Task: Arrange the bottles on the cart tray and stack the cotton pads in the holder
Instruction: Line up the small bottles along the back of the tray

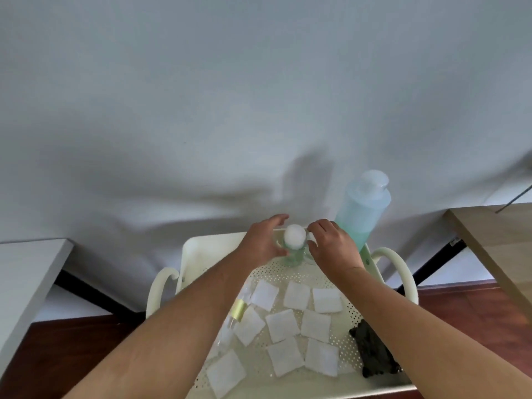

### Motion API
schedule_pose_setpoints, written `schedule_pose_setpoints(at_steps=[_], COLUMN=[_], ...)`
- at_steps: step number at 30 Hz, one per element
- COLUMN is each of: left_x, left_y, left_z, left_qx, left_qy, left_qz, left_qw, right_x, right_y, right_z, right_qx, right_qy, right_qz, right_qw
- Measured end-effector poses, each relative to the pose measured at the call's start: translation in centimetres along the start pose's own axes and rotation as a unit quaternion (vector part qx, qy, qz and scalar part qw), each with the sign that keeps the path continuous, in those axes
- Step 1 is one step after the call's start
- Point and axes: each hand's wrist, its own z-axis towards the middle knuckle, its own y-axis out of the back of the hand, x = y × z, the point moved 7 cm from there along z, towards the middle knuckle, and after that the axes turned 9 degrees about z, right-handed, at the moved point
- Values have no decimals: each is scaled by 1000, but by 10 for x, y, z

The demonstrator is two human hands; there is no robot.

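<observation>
Both hands meet at the far end of the cart tray [201, 249], one on each side of a small clear bottle [294, 249] with a round white cap. The left hand [263, 243] cups the bottle's left side with its fingers curved and spread, the fingertips reaching past the cap toward the wall. The right hand [334, 246] sits just to the right of the cap, its fingers bent down toward a clear glass piece beside the bottle; whether either hand actually presses on the bottle or on the glass cannot be told from this angle. The bottle stands upright on the perforated tray floor near the back rim.

Just behind the right hand, at the tray's far right corner, a tall bottle [362, 208] of pale blue-green liquid with a clear cap stands upright.

Nearer the camera, 10 square white cotton pads [296, 295] lie flat and loose across the tray floor, in rough rows, some touching at their corners; none is stacked. Along the tray's left side, partly hidden under the left forearm, a small dropper bottle [239, 309] with a yellow-green collar lies on its side. A dark lumpy object [374, 352] rests at the tray's right edge, partly covered by the right forearm.

The cart has 2 curved cream handles [403, 272], one on each side, and stands on a reddish-brown floor [66, 349] against a white wall [230, 110]. A grey tabletop [26, 272] is on the left and a wooden tabletop [495, 243] on the right.
</observation>
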Motion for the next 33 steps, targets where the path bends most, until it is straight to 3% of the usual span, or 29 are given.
schedule_pose_setpoints(at_steps=[4, 10, 14, 17, 23, 33], left_x=[31, 83, 101, 104, 116, 120], left_y=[39, 46, 36, 34, 33, 31], left_z=[-37, -103, -126, -123, -112, -115], left_qx=[-17, -8, 39, 66, 163, 152], left_qy=[28, 107, 75, 57, 62, 41], left_qz=[37, 153, 390, 484, 562, 580], left_qw=[999, 982, 917, 871, 808, 799], right_x=[30, 90, 121, 138, 155, 162], right_y=[0, -44, -81, -106, -136, -144], right_z=[-8, -34, -57, -73, -88, -92], right_qx=[15, 167, 257, 302, 323, 289], right_qy=[42, 176, 266, 337, 424, 476], right_qz=[61, 96, 81, 32, -11, -59], right_qw=[997, 965, 925, 891, 846, 828])
